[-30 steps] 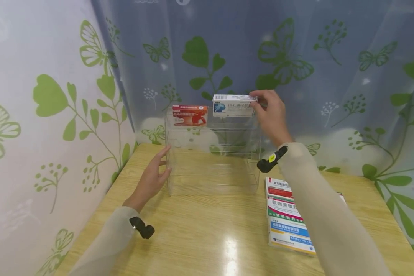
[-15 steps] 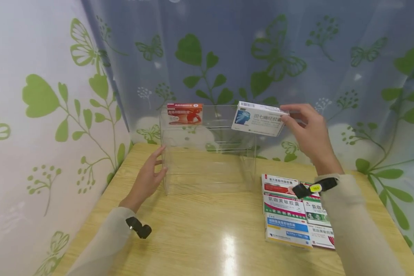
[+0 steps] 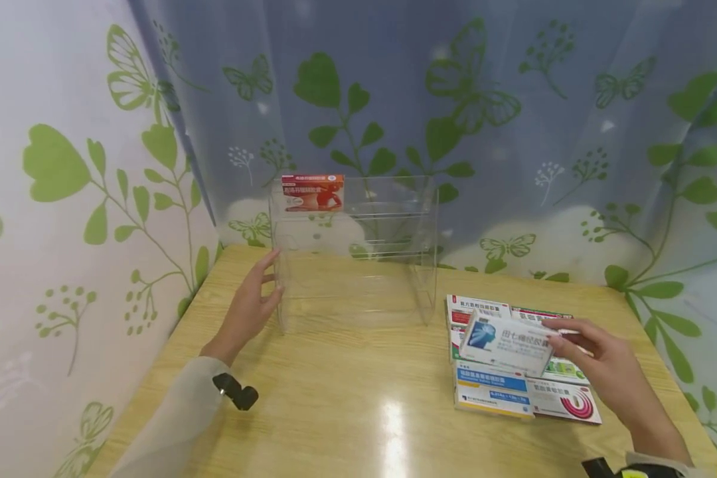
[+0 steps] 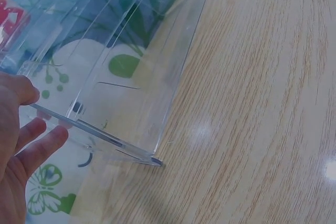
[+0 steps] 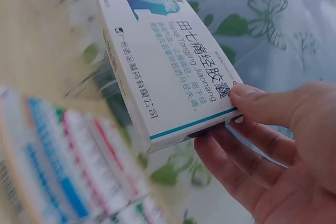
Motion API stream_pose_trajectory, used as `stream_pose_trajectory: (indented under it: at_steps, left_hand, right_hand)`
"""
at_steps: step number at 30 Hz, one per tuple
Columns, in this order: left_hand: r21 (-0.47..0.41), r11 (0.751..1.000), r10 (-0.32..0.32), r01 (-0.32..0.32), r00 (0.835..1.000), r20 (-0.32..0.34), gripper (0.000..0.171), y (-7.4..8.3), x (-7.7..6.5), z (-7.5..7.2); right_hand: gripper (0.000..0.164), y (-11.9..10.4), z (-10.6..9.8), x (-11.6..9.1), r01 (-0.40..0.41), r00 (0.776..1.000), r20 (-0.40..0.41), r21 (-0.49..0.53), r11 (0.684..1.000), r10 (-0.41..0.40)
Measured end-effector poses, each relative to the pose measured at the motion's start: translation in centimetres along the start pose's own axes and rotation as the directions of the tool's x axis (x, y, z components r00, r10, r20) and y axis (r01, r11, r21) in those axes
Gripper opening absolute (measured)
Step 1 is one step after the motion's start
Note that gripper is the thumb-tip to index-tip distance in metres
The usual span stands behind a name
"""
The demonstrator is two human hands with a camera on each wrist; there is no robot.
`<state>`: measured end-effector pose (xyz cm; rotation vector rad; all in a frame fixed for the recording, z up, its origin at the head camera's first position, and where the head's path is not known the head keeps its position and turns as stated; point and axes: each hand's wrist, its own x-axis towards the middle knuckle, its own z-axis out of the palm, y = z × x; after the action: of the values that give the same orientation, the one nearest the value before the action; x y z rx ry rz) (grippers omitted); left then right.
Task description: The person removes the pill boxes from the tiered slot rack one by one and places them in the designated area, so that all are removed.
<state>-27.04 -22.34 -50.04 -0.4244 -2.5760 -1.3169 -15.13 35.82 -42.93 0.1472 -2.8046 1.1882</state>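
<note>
A white medicine box (image 3: pixel 508 345) with a blue head picture is pinched at its right end by my right hand (image 3: pixel 612 375), thumb on the printed face and fingers behind. In the head view it overlaps several medicine boxes (image 3: pixel 492 388) laid in two columns on the table. My left hand (image 3: pixel 247 309) grips the left side panel of a clear acrylic display rack (image 3: pixel 358 302). The left wrist view shows the thumb on one side of that panel (image 4: pixel 100 132) and fingers on the other. A red and orange medicine box (image 3: pixel 313 194) stands at the left of the rack's top tier.
The wooden table (image 3: pixel 334 398) runs back to a blue curtain (image 3: pixel 370 40) with green leaves and butterflies. A pale patterned curtain (image 3: pixel 89 332) borders its left side. The rack stands near the back edge, left of the laid-out boxes.
My right hand has taken the white medicine box from the rack's top tier, right and down to above the boxes on the table. The left hand stays on the rack's side.
</note>
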Motion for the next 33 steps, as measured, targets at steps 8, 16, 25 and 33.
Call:
stream_pose_trajectory:
  at_steps: [8, 16, 25, 33]
  left_hand:
    - [-0.003, 1.0, -0.004, 0.004, 1.0, -0.004, 0.081, -0.1, 0.1, -0.1]
    - [-0.004, 1.0, -0.001, 0.001, 1.0, 0.002, 0.081, -0.1, 0.1, -0.1]
    - [-0.017, 1.0, 0.009, -0.009, 1.0, 0.004, 0.08, 0.3, 0.0, 0.0]
    - [-0.016, 1.0, 0.005, -0.005, 1.0, -0.001, 0.078, 0.5, 0.0, 0.1]
  right_hand:
    - [0.049, 4.3, 2.3, -4.8, -0.337, 0.915, 0.241, 0.015, 0.941, 0.324]
    - [0.049, 5.8, 5.2, -7.0, -0.453, 0.828, 0.369, -0.001, 0.891, 0.421]
    - [0.051, 5.9, 6.6, -8.1, -0.479, 0.846, 0.255, -0.023, 0.877, 0.469]
    - [0.043, 6.2, 7.8, -9.0, -0.552, 0.816, 0.225, 0.026, 0.834, 0.533]
